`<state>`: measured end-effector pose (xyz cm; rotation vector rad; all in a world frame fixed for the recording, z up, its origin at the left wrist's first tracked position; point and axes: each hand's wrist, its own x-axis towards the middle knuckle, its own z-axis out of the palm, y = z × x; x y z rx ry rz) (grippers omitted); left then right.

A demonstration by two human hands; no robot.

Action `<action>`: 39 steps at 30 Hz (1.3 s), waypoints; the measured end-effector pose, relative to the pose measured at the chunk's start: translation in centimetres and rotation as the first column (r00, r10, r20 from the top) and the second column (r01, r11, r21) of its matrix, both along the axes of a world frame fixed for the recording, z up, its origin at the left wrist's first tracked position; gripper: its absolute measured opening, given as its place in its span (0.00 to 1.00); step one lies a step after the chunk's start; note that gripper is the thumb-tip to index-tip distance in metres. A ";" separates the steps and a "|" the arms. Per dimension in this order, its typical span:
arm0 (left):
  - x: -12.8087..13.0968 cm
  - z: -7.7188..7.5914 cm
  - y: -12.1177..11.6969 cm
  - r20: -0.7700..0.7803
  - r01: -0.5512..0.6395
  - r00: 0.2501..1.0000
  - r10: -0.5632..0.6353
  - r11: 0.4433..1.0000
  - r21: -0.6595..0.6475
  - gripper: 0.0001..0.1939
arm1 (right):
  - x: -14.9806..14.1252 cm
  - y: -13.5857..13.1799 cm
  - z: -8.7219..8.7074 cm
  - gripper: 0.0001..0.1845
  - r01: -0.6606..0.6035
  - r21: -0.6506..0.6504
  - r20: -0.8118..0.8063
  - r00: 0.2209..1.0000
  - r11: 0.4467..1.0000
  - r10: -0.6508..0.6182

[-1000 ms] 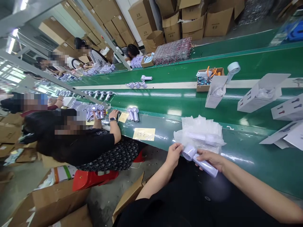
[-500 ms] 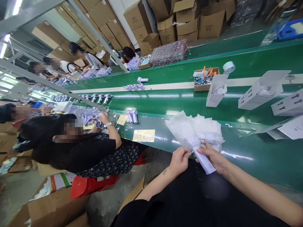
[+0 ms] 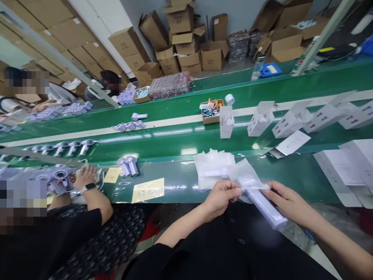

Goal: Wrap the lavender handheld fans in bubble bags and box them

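A translucent bubble bag (image 3: 247,173) covers the upper end of a lavender device, whose round handle (image 3: 266,210) sticks out toward my body. My left hand (image 3: 223,197) is closed, pinching the near left edge of the bag between thumb and finger. On the other side, my right hand (image 3: 287,200) pinches the bag's right corner, beside the handle. The device's head is hidden inside the bag. Just behind my left hand lies a pile of similar white bags (image 3: 214,167) on the bench.
Open white boxes (image 3: 226,126) line the conveyor (image 3: 175,146), with more white cartons (image 3: 338,175) at the right. A small parts box (image 3: 211,112) and a tape roll (image 3: 229,99) stand behind. Left are lavender devices (image 3: 129,166), a paper note (image 3: 148,189) and a co-worker's hand (image 3: 85,177).
My view has swung to the right. My right hand has moved from the handle to the bag's corner, and the bag's loose end now folds over toward the right.
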<state>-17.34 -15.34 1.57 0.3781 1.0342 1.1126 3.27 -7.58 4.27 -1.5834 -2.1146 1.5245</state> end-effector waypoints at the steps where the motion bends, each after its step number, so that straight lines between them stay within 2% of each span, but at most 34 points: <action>1: 0.4 0.4 0.7 -0.044 0.002 0.999 0.000 0.998 0.055 0.16 | 0.5 0.4 0.4 0.17 -0.004 0.078 0.003 1.000 0.997 0.004; 3: 1.4 1.2 2.1 -0.181 0.025 0.984 0.002 0.989 0.145 0.15 | 1.3 1.1 0.8 0.16 -0.015 0.166 0.012 1.000 0.986 0.013; 6: 3.0 1.4 3.7 -0.370 0.169 0.923 -0.102 0.973 0.154 0.13 | 2.5 1.8 0.7 0.17 -0.037 0.161 0.112 0.993 0.986 0.018; 8: 4.3 1.1 4.6 -0.360 0.270 0.904 -0.228 0.961 0.068 0.12 | 3.8 2.5 0.5 0.18 -0.048 0.073 0.136 0.990 0.996 0.037; 10: 5.6 0.8 5.6 -0.251 0.277 0.929 -0.272 0.961 -0.014 0.13 | 5.4 3.6 0.5 0.17 -0.041 -0.048 0.121 0.992 0.998 0.047; 12: 6.6 0.5 6.7 -0.150 0.213 0.964 -0.219 0.975 -0.058 0.14 | 6.9 5.1 0.9 0.16 -0.049 -0.171 0.092 0.994 0.984 0.065; 15: 7.1 0.1 8.8 -0.090 0.121 0.988 -0.129 0.989 -0.088 0.16 | 8.7 8.0 1.4 0.17 -0.109 -0.295 0.012 0.993 0.949 0.118; 17: 6.8 -0.3 10.1 -0.101 0.025 0.994 -0.031 0.998 -0.064 0.16 | 9.3 10.0 1.4 0.18 -0.149 -0.274 -0.026 0.989 0.950 0.148; 19: 6.2 -0.8 11.2 -0.168 -0.078 0.982 0.087 0.995 0.059 0.19 | 9.1 11.7 1.2 0.18 -0.216 -0.180 -0.056 0.976 0.960 0.209; 20: 5.9 -1.2 11.8 -0.209 -0.068 0.973 0.095 0.988 0.136 0.25 | 8.7 12.3 1.0 0.18 -0.270 -0.133 -0.081 0.962 0.954 0.261; 22: 5.8 -2.1 12.8 -0.320 0.087 0.947 -0.002 0.965 0.249 0.46 | 7.5 13.5 0.6 0.17 -0.397 -0.074 -0.158 0.910 0.915 0.382; 23: 6.0 -2.6 13.3 -0.379 0.186 0.922 -0.073 0.945 0.269 0.54 | 6.8 14.0 0.4 0.17 -0.461 -0.057 -0.207 0.873 0.886 0.441; 24: 6.2 -3.1 13.6 -0.439 0.264 0.890 -0.124 0.925 0.274 0.54 | 6.1 14.6 0.3 0.17 -0.528 -0.044 -0.249 0.828 0.848 0.503; 25: 6.6 -3.6 13.9 -0.501 0.307 0.855 -0.136 0.911 0.276 0.47 | 5.6 15.4 0.1 0.17 -0.594 -0.035 -0.277 0.778 0.803 0.564; 26: 7.0 -4.2 14.0 -0.561 0.311 0.820 -0.110 0.909 0.277 0.36 | 5.2 16.4 -0.3 0.17 -0.653 -0.027 -0.285 0.730 0.756 0.621; 28: 7.5 -5.2 13.7 -0.648 0.238 0.762 -0.020 0.938 0.251 0.14 | 5.0 19.1 -1.7 0.14 -0.710 0.020 -0.189 0.689 0.704 0.700; 29: 7.7 -5.6 13.3 -0.661 0.167 0.750 0.019 0.962 0.218 0.09 | 5.2 20.7 -2.8 0.14 -0.702 0.059 -0.065 0.707 0.710 0.704; 31: 7.6 -6.1 12.2 -0.630 -0.019 0.772 0.087 0.993 0.114 0.10 | 5.6 23.9 -5.8 0.26 -0.642 0.185 0.285 0.760 0.744 0.584; 32: 7.4 -6.3 11.6 -0.592 -0.110 0.797 0.122 0.992 0.056 0.12 | 5.8 25.3 -7.5 0.28 -0.635 0.231 0.455 0.740 0.737 0.495; 33: 7.1 -6.4 11.1 -0.546 -0.190 0.822 0.163 0.982 0.006 0.12 | 6.0 26.4 -8.9 0.25 -0.642 0.274 0.570 0.708 0.717 0.416; 35: 6.3 -6.3 10.3 -0.449 -0.324 0.853 0.267 0.945 -0.054 0.14 | 6.1 27.6 -10.8 0.14 -0.662 0.317 0.680 0.658 0.680 0.323; 37: 5.4 -5.8 10.0 -0.337 -0.427 0.862 0.379 0.901 -0.080 0.15 | 6.0 27.5 -10.6 0.12 -0.652 0.360 0.688 0.669 0.668 0.282; 39: 4.4 -4.9 10.1 -0.221 -0.508 0.850 0.479 0.856 -0.100 0.17 | 5.7 26.1 -8.7 0.15 -0.568 0.448 0.629 0.749 0.690 0.208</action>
